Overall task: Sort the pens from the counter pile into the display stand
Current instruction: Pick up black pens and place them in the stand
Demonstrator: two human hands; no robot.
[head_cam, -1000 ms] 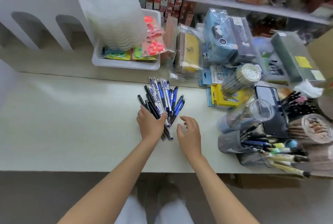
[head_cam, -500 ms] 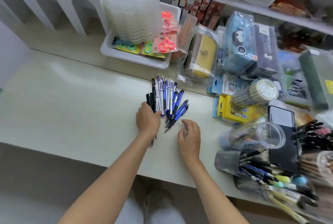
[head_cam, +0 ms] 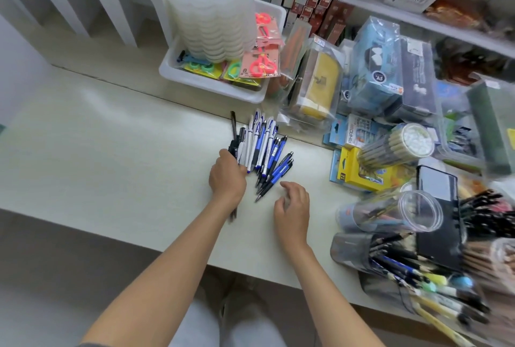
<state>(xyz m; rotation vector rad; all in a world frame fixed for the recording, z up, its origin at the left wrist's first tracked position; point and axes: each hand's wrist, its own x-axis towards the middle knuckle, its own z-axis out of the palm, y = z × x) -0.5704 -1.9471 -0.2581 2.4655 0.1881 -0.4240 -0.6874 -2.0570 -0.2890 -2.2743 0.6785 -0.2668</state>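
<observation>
Pens [head_cam: 263, 148]: loose pile on the table [head_cam: 111, 151], black, white and blue. Light, stiff, smooth-barrelled; likely to roll and slip, so best pinched mid-barrel. Left hand [head_cam: 227, 179] closed around several black pens. Right hand [head_cam: 292, 207] half-open beside the pile, holding nothing. Display stand [head_cam: 395, 257]: well right, already part filled.

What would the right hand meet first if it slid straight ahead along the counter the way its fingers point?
Most likely the blue pens at the near right edge of the pen pile: the right hand points up-left at them, with bare counter between. Its height is hard to judge.
</observation>
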